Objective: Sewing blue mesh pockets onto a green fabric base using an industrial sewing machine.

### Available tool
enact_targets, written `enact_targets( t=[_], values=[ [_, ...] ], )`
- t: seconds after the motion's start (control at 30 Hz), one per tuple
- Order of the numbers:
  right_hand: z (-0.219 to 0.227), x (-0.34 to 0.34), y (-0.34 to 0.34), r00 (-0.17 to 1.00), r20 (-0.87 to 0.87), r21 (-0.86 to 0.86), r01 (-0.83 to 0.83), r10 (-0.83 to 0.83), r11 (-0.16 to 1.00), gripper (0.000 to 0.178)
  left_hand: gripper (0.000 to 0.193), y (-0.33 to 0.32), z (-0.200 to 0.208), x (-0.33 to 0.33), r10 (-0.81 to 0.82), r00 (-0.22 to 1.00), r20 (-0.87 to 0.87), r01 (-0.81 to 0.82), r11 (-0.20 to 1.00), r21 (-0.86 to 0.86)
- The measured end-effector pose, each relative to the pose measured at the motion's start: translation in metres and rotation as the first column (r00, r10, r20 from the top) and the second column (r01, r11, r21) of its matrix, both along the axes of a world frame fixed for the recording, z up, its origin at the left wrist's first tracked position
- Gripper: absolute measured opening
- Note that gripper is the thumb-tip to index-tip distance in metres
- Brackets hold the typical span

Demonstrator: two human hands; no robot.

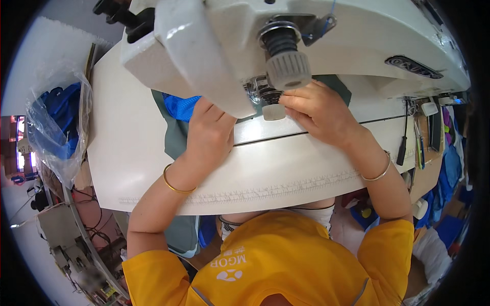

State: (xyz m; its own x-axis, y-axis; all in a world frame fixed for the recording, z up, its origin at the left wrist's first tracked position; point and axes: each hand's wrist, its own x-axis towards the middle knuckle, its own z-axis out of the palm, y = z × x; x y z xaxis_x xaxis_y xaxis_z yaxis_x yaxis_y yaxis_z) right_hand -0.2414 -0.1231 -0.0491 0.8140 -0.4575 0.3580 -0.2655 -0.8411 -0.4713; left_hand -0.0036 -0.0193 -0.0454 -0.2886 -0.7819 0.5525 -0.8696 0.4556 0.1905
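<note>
Stretching roughly left to right under the white sewing machine (352, 38) — grey-green cloth (175, 140), in view from left of centre to the upper right of the frame, with blue mesh fabric (179, 107) on top near the left end. Lying partly beneath both hands and partly beyond, toward the top; exact long axis not readable with the middle hidden. At the left end, left hand (212, 127) beside the mesh, fingers bent, tips lost behind the machine head — cannot tell whether pinching. Toward the right end, right hand (321, 109), pointing leftward, thumb and fingers close together beside the lower ribbed knob (274, 112); hold on the cloth not clear. Between the hands, set apart, metal needle mechanism (261, 87), visibly nearer to the right fingertips. Farther out, below, pale sewing table (286, 163) with printed ruler strip (240, 195); at right, black-handled screwdriver (402, 149); at far left, blue fabric (65, 109) in a clear plastic bag (38, 130).
</note>
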Motion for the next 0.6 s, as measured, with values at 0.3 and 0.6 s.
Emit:
enact_targets(
  t=[0.3, 0.6],
  values=[
    [0.003, 0.000, -0.002, 0.999, -0.033, -0.020, 0.034, -0.035, 0.999, 0.026, 0.023, -0.001, -0.004, 0.002, 0.044, 0.998, 0.049, -0.045, 0.999, 0.025],
    [-0.004, -0.007, 0.003, 0.985, -0.009, -0.092, 0.171, -0.172, 0.981, 0.024, 0.023, 0.027, 0.027, 0.043, 0.238, 0.965, -0.113, -0.243, 0.970, -0.028]
  ],
)
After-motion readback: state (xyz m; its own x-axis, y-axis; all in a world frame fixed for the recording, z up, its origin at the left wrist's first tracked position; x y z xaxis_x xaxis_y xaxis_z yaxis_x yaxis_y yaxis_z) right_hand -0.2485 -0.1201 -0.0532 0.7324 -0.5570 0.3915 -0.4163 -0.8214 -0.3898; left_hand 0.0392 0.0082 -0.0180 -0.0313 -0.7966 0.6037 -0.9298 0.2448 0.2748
